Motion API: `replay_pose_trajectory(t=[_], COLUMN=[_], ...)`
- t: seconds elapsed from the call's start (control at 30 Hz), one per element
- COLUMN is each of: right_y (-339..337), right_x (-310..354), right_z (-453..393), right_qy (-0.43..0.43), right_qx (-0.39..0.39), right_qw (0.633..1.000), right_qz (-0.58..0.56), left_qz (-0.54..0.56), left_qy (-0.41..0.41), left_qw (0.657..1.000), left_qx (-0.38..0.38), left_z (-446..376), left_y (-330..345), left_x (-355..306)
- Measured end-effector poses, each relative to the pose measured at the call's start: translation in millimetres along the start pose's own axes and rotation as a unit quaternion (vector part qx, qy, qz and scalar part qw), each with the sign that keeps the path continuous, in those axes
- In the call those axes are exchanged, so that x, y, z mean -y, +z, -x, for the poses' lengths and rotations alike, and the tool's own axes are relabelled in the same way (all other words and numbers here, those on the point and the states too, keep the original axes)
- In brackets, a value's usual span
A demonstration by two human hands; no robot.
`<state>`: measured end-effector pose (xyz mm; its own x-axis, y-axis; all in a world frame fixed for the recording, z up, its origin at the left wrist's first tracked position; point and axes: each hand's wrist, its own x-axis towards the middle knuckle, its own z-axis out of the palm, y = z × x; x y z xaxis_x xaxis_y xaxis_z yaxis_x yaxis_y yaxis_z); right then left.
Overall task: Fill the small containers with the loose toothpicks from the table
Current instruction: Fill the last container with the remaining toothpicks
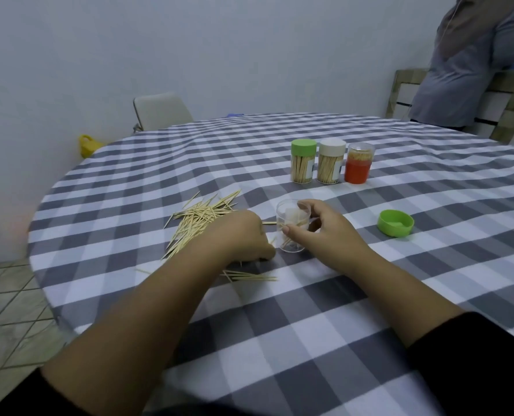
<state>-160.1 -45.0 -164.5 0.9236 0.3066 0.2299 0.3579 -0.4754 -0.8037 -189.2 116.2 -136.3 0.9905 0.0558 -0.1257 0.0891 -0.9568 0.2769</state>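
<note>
Gripping the clear container (291, 232), right hand (324, 226); left hand (243, 238) curled over loose toothpicks (198, 220) beside it.

No readable text anywhere. The green-lidded jar (302, 161) and white-lidded jar (331, 161) each carry a small pale label, too blurred to read. No brands, numbers or signs legible.

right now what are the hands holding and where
The right hand grips the clear jar round its side wall, near the rim. The left hand is curled over the toothpicks; whether it holds any cannot be told.
</note>
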Motion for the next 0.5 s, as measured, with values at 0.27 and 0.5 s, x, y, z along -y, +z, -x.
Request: replay_pose_trajectory(t=[0.27,0.5], right_y=[5,3], right_x=[3,3], right_z=[6,5], right_qy=[-0.022,-0.02], right_qx=[0.016,0.023], right_qw=[1.0,1.0], right_qz=[0.0,-0.008], left_qz=[0.058,0.03], left_qy=[0.077,0.124], left_qw=[0.995,0.983], left_qx=[0.024,0.132], left_z=[19,30], left_y=[-17,-17], left_x=[30,54])
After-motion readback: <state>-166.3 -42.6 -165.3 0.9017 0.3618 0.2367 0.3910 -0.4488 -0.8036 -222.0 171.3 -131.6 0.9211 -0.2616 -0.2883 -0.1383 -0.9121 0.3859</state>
